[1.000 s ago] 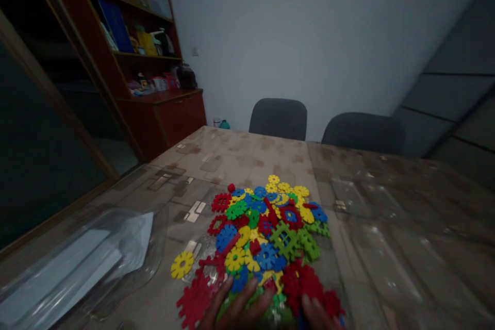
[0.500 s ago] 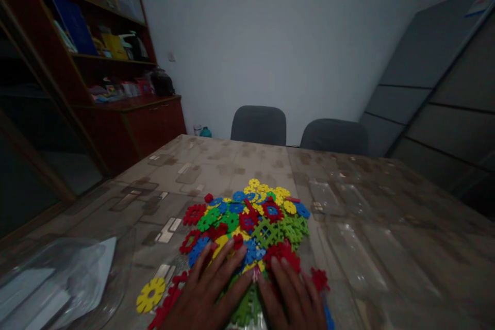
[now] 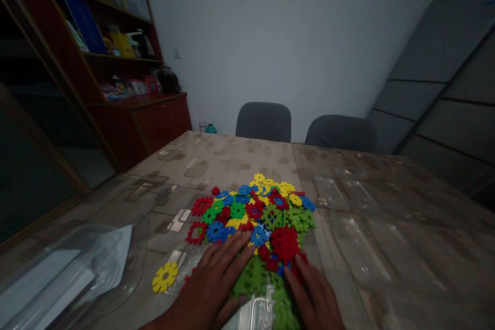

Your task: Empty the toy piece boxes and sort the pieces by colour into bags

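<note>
Toy-piece pile [image 3: 255, 211] on surface [image 3: 386, 227] being touched by left hand [image 3: 211, 289] and right hand [image 3: 315, 299]; both grips released, fingers flat.

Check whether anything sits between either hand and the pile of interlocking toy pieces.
Nothing visible does: the left hand and right hand lie flat on the near edge of the pile of interlocking toy pieces.

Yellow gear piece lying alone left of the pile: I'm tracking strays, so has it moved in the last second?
No. The yellow gear piece still lies just near-left of the same pale tablecloth rectangle; only the camera view has shifted.
</note>
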`<act>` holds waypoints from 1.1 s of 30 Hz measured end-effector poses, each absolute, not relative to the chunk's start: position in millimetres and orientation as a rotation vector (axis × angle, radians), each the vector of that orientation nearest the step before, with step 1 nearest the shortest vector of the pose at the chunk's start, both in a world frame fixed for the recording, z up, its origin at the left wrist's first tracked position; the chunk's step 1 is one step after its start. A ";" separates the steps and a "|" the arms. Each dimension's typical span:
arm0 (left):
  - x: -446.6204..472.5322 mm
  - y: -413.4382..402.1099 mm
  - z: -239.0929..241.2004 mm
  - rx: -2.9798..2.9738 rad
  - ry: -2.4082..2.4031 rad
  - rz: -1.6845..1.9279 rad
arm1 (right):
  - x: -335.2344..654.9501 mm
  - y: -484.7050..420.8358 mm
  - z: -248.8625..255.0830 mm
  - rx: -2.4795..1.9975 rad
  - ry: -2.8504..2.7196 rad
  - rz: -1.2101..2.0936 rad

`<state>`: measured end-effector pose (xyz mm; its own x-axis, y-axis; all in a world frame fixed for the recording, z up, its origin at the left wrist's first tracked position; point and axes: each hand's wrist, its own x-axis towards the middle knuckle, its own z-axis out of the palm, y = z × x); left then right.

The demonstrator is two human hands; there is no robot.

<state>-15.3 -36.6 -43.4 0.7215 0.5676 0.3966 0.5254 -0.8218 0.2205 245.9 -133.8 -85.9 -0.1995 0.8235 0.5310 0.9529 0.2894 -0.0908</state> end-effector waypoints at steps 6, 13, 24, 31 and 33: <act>-0.8 -19.5 -35.0 2.378 0.853 0.948 | 225.8 -113.0 -60.7 -1.501 -1.997 -0.148; -3.9 -8.0 -22.1 1.996 1.156 1.089 | 230.6 -105.0 -44.9 -1.442 -2.007 -0.096; 1.0 -18.3 -21.1 2.315 1.140 1.060 | 233.3 -105.0 -57.9 -1.550 -2.060 -0.033; -3.4 -25.9 -23.4 2.522 0.978 0.942 | 239.2 -106.0 -57.8 -1.476 -2.108 -0.078; -2.2 -27.5 -27.8 2.602 0.883 0.876 | 235.1 -105.6 -60.9 -1.445 -2.128 -0.072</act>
<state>-2.2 -27.5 -27.8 0.6341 0.6208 0.4610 0.4659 -0.7825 0.4131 235.1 -105.6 -60.9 -0.2613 0.8407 0.4743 0.8710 0.4171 -0.2596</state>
